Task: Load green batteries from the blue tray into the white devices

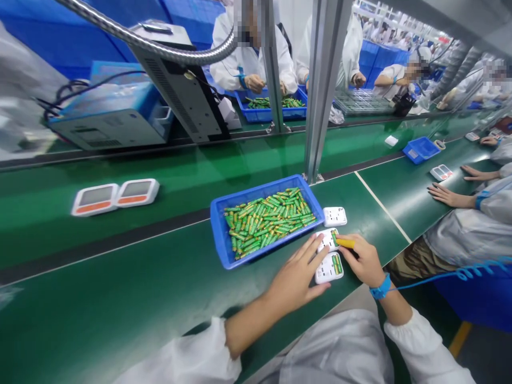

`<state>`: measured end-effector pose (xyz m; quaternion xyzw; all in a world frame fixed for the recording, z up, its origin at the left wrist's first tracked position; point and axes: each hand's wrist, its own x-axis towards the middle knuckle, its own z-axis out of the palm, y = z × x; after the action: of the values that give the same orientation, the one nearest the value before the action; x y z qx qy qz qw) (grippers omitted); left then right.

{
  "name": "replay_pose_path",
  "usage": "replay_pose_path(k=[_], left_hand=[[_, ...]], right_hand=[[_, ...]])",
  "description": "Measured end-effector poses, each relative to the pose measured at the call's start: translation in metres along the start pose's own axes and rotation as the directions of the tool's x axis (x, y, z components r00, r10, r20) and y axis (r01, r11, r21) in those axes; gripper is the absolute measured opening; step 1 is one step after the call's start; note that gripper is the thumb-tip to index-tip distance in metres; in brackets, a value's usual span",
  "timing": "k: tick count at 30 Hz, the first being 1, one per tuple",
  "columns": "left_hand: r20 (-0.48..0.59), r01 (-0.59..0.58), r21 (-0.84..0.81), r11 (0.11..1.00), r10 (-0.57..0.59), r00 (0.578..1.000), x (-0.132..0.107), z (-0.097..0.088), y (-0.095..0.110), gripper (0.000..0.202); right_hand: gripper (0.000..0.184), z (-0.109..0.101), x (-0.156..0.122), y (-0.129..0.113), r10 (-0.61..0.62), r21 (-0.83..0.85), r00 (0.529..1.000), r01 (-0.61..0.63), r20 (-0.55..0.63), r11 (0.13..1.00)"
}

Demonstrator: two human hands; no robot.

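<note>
My left hand (294, 274) lies with outstretched fingers over the left edges of two white devices, steadying contact with the middle one (328, 241) and the nearest one (328, 270). Green batteries (337, 263) sit side by side in the nearest device's compartment. Between the fingers of my right hand (363, 258) is a yellow stick-like tool (345, 243), its tip at the batteries in the middle device. A third white device (335, 216) lies just beyond, back side up. Left of them stands a blue bin (219, 234) full of loose green batteries (268, 221).
Two white-and-orange display units (116, 197) rest on the far green belt at left. A metal post (320, 96) rises behind the bin. A blue coiled cord (424, 280) runs from my right wristband. Co-workers' hands (450, 196) are at right, near another unit (441, 172).
</note>
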<state>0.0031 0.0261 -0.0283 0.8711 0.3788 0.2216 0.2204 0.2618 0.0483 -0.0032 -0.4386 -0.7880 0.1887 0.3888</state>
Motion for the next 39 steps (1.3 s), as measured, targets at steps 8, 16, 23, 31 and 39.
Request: replay_pose_path(k=[8,16,23,31,39], left_hand=[[0.021,0.007,0.014,1.000,-0.007,1.000,0.000,-0.001,0.002,0.101],[0.018,0.014,-0.036,0.999,-0.014,1.000,-0.001,-0.004,0.002,0.103],[0.020,0.015,-0.026,1.000,-0.015,1.000,-0.001,-0.005,0.002,0.101],[0.007,-0.003,-0.015,1.000,0.003,1.000,-0.001,-0.004,0.001,0.099],[-0.088,-0.043,-0.108,0.993,0.034,0.996,0.003,-0.009,0.003,0.094]], right_hand=[[0.034,-0.002,0.001,-0.005,0.009,0.022,1.000,-0.009,-0.020,1.000],[0.036,0.004,-0.005,0.007,0.116,0.003,0.993,-0.116,0.018,0.993],[0.024,0.008,0.002,0.005,0.062,-0.040,0.998,-0.061,0.014,0.997],[0.021,-0.021,0.004,-0.013,0.134,-0.038,0.991,-0.134,-0.001,0.990],[0.021,-0.018,0.025,-0.018,0.202,0.137,0.950,-0.239,0.238,0.961]])
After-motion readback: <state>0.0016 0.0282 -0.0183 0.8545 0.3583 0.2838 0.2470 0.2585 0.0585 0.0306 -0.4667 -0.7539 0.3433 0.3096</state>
